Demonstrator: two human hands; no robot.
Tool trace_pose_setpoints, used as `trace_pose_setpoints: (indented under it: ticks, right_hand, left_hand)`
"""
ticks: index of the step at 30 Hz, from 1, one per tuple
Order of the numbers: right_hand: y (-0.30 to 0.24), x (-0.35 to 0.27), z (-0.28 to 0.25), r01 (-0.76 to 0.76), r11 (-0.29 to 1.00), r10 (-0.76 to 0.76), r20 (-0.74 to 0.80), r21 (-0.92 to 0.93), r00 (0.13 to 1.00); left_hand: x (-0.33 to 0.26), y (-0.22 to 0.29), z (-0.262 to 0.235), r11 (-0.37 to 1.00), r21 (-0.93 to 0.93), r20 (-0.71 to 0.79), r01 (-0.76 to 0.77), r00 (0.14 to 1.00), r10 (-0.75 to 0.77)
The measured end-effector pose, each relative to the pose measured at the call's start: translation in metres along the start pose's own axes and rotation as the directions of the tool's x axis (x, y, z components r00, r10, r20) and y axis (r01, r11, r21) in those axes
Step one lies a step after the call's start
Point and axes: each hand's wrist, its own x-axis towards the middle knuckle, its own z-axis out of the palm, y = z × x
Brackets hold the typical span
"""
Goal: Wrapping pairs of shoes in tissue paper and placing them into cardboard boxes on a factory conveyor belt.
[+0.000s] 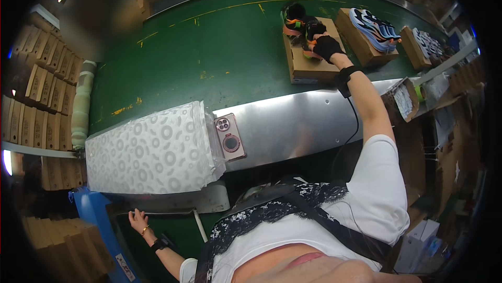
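Low at the bench edge, left hand (137,221) rests open, holding nothing. Beyond lies a white ring-patterned paper stack (151,152) beside a pink phone (230,137). Farther, gloved right hand (327,47) grips a shoe (312,36) on a brown box (308,55).

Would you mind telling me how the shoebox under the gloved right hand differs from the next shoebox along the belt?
The nearer shoebox carries black shoes with orange soles, and the right hand, in a black glove, rests on one of them. The farther shoebox carries blue-and-white striped shoes that no hand touches. The farther shoebox also sits further right on the belt. Both are closed brown cardboard boxes on the green conveyor belt, each with a pair on top.
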Motion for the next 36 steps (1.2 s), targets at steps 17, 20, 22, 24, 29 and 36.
trace_pose_setpoints:
  ticks: [17, 20, 22, 24, 29, 36]
  right_hand:
    - [0.011, 0.081, 0.014, 0.404, 0.912, -0.410, 0.124, 0.068, 0.904]
    - [0.022, 0.023, -0.002, 0.578, 0.816, -0.574, 0.089, -0.026, 0.814]
    - [0.028, -0.024, -0.015, 0.834, 0.548, -0.835, -0.009, 0.061, 0.550]
    - [0.024, -0.074, -0.019, 0.886, 0.460, -0.880, 0.168, 0.058, 0.445]
    - [0.057, -0.153, 0.078, 0.989, 0.127, -0.992, 0.008, 0.069, 0.127]
    - [0.109, -0.204, 0.059, 0.779, 0.610, -0.792, 0.104, 0.143, 0.601]
  left_hand:
    - [-0.218, 0.076, 0.111, 1.000, -0.023, 0.244, -0.010, 0.970, 0.015]
    - [-0.216, 0.104, 0.151, 0.999, 0.010, 0.357, -0.037, 0.934, 0.031]
    - [-0.209, 0.124, 0.193, 0.998, 0.031, 0.442, -0.060, 0.896, 0.040]
    - [-0.204, 0.144, 0.244, 0.984, -0.092, 0.652, -0.151, 0.738, 0.174]
    - [-0.244, 0.181, 0.424, 0.965, -0.172, 0.884, -0.200, 0.401, 0.241]
    - [-0.343, 0.176, 0.593, 0.878, -0.263, 0.958, -0.400, -0.001, 0.287]
